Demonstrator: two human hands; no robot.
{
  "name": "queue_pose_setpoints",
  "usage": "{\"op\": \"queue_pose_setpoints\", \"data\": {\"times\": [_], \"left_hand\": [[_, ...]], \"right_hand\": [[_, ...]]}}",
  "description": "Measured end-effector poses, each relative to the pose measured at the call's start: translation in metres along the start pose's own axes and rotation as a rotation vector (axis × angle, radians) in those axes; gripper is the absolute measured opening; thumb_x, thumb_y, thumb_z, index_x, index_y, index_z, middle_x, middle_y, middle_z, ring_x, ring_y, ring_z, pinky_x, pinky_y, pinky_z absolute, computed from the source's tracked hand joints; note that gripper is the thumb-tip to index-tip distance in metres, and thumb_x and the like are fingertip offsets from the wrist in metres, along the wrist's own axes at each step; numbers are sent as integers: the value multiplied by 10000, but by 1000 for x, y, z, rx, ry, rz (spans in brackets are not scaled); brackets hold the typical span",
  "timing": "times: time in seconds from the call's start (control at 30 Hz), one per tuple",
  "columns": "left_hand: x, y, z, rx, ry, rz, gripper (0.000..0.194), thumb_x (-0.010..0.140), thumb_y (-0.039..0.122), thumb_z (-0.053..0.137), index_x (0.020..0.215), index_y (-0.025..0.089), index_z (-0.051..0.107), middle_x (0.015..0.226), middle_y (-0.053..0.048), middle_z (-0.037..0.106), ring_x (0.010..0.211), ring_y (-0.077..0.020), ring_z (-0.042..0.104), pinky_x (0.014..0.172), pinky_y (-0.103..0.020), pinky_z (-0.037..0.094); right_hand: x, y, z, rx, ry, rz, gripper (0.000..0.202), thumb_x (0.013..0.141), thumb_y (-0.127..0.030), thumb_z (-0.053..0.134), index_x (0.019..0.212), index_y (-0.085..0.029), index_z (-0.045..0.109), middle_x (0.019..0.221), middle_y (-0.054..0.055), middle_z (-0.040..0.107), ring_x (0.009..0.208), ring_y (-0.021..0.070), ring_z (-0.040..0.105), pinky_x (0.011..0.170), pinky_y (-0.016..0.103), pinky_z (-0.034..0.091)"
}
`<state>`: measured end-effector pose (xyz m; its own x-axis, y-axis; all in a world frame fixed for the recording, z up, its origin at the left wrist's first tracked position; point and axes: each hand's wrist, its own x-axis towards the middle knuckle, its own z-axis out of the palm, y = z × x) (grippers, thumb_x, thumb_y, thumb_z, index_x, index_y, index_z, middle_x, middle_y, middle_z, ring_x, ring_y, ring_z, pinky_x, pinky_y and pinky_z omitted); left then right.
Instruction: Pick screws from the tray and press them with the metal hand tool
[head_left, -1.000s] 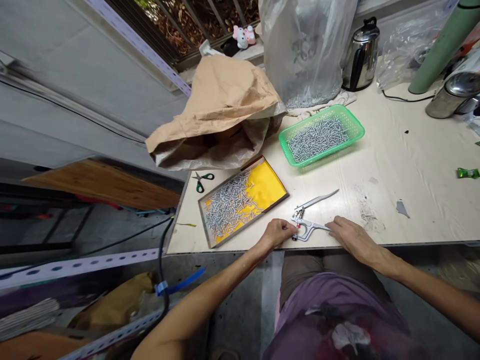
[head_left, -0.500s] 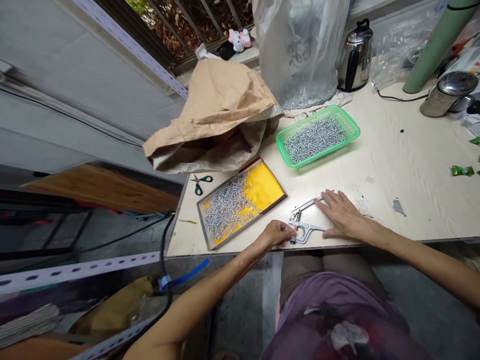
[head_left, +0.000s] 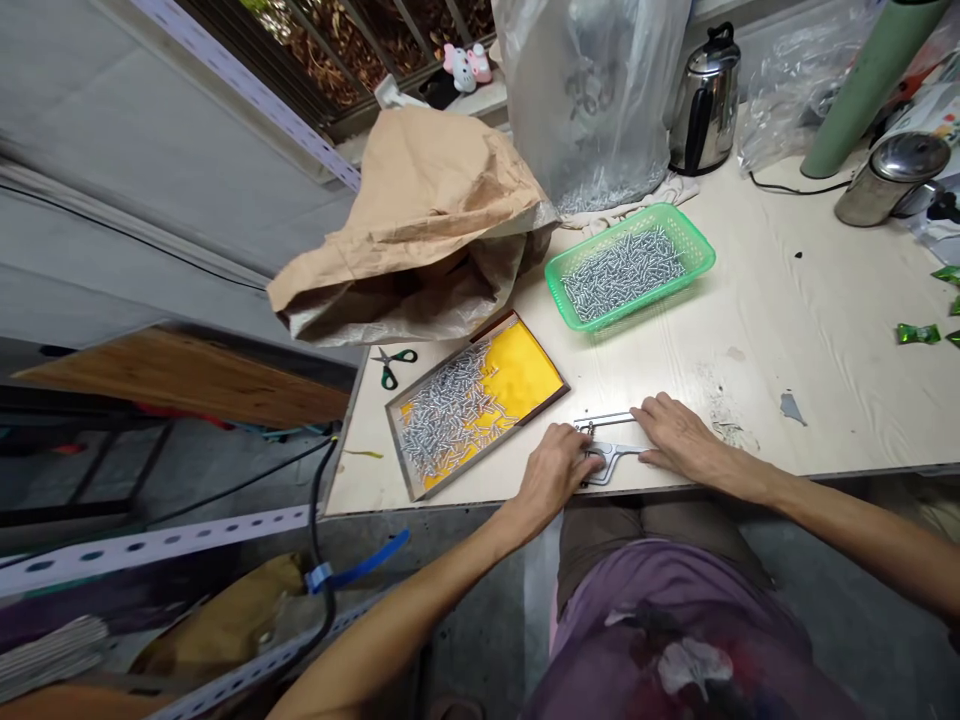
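Both hands were down on the metal hand press (head_left: 609,452) at the near edge of the table (head_left: 825,330).

I saw the left hand (head_left: 559,468) curled over the tool's head, fingers bent around it, while the right hand (head_left: 675,435) lay nearly flat with fingers together, pressing its handles shut against the tabletop. The press sat at 6 o'clock on the table, just beside the yellow tray (head_left: 525,370) of small metal parts at its 10 o'clock. The green basket (head_left: 701,262) stood well apart at 12 o'clock, the scissors (head_left: 390,364) at 9 o'clock.
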<state>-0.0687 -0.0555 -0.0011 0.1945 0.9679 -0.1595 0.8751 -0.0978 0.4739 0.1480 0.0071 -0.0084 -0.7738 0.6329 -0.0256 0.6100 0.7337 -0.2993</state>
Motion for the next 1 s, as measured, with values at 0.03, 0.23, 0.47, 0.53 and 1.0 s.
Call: {"op": "queue_pose_setpoints", "data": {"times": [0.03, 0.23, 0.47, 0.53, 1.0], "left_hand": [[5, 5, 3, 38, -10, 100, 292, 798, 314, 676, 1041, 155, 634, 1072, -111, 641, 1013, -241, 568, 874, -354, 474], [40, 18, 21, 138, -141, 362, 691, 754, 308, 731, 1332, 131, 395, 1283, -167, 523, 1123, -283, 503, 974, -430, 434], [51, 36, 13, 315, -263, 292, 584, 807, 393, 665, 1282, 155, 422, 1167, -124, 546, 1057, -274, 503, 842, -407, 478], [52, 42, 12, 348, -288, 272, 479, 820, 393, 655, 1203, 159, 489, 1125, -107, 564, 1038, -264, 504, 811, -384, 480], [51, 35, 26, 305, -80, 199, 370, 873, 369, 591, 1186, 179, 538, 1089, -97, 615, 1025, -246, 547, 803, -361, 512]], "right_hand": [[0, -1, 0, -3, 8, -2, 450, 711, -240, 763, 1086, -106, 552, 978, 116, 582, 885, 256, 501, 728, 346, 439], [-5, 1, -2, -21, 2, 24, 649, 634, -330, 825, 1152, -88, 518, 1024, 134, 583, 928, 280, 506, 778, 371, 454], [-12, 4, -7, -130, -20, 71, 525, 663, -330, 810, 1049, -72, 566, 921, 122, 589, 861, 263, 505, 710, 345, 423], [-12, 4, -6, -141, -19, 74, 419, 698, -283, 784, 1004, -79, 582, 897, 116, 588, 837, 251, 498, 693, 335, 405], [-3, 17, -10, -60, -33, 47, 217, 839, -206, 629, 1036, -123, 589, 939, 98, 598, 877, 225, 505, 725, 318, 392]]}}
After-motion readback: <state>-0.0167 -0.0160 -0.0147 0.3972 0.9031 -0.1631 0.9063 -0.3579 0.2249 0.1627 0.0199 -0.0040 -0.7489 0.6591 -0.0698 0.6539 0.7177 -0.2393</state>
